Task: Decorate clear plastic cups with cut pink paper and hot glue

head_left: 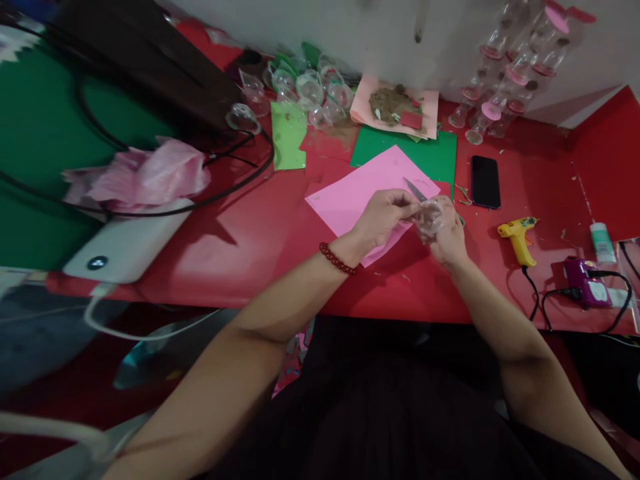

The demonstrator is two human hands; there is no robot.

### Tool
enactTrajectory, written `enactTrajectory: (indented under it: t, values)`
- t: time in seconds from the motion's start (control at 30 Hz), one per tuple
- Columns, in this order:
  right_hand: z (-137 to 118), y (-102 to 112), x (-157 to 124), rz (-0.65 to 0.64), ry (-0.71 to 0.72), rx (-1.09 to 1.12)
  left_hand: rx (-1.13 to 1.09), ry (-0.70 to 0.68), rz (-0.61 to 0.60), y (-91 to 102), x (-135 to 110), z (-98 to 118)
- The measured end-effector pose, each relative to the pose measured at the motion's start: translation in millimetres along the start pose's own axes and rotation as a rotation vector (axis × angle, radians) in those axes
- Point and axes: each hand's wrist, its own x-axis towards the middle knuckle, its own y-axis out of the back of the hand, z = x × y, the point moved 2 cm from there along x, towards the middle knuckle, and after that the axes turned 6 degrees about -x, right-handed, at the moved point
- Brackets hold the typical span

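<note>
Over the pink paper, a small clear plastic piece (431,217), rounded like a cup or bottle end, is between my two hands. My left hand (384,219), with a dark red bead bracelet (337,259) at the wrist, pinches its left edge with thumb and fingers. Curled around its right side is my right hand (447,233). The scissors (415,189) show their pointed blades just beyond the plastic, above the pink paper (360,190); their handles are mostly hidden behind my right hand, and I cannot tell whether it touches them.
A phone (485,182), yellow glue gun (518,239), purple power adapter (586,283) and small bottle (603,242) are on the right. Stacked plastic pieces (493,110) stand behind. Clear cups (310,88) are piled at the back; a white power bank (130,247) and black cable (255,177) are left.
</note>
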Motion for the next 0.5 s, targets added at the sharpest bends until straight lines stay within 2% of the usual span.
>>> enactTrajectory:
  t: [0.13,0.27,0.37,0.5]
  values:
    - [-1.3,3.4,2.4,0.009,-0.016,0.022,-0.023,0.05,-0.03,-0.3,-0.5,3.8]
    - [-2.2,1.8,-0.4,0.033,0.054,-0.026,-0.036,0.086,-0.047,-3.3,-4.2,7.6]
    - [-1.9,-1.6,-4.0,0.026,0.124,-0.061,-0.017,0.08,-0.031,-4.6,-5.9,5.6]
    - [1.0,-2.2,-4.2,0.08,0.107,-0.078,-0.032,0.056,-0.03,-4.5,-4.5,0.3]
